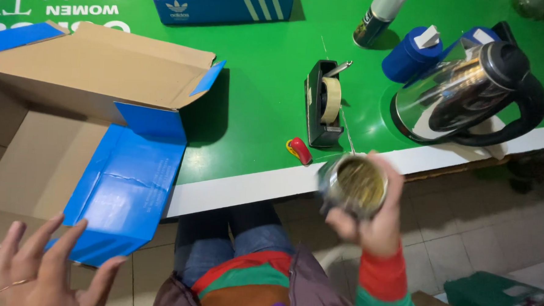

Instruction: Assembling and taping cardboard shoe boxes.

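tin can (354,185), small, round and metallic, is held in the right hand (373,221) out past the white front edge of the green surface (256,97), above the lap, with its round end turned toward the camera; that end shows a dull brassy colour, blurred, so whether it is a lid or an open mouth cannot be told. the grip of the right hand is narrow and wrapped about the can's side wall, the fingers curled around the far side and the thumb underneath. the can is judged light and stiff, its smooth shiny wall likely slippery, so a hold around the middle of the cylinder seems the surest, well clear of a rim that may be sharp. the left hand (40,271) is held wide, fingers spread and holding nothing, just in front of the blue flap (124,183) of an opened cardboard box (73,77) that overhangs the surface's edge. on the surface, near the can, are seen a black tape dispenser (323,103) and a small red and yellow object (299,150); farther back stand a steel electric kettle (464,91), two blue rolls (411,55), a spray can (378,20) and a blue shoe box (223,3). a dark green container (492,297) sits on the tiled floor at lower right.
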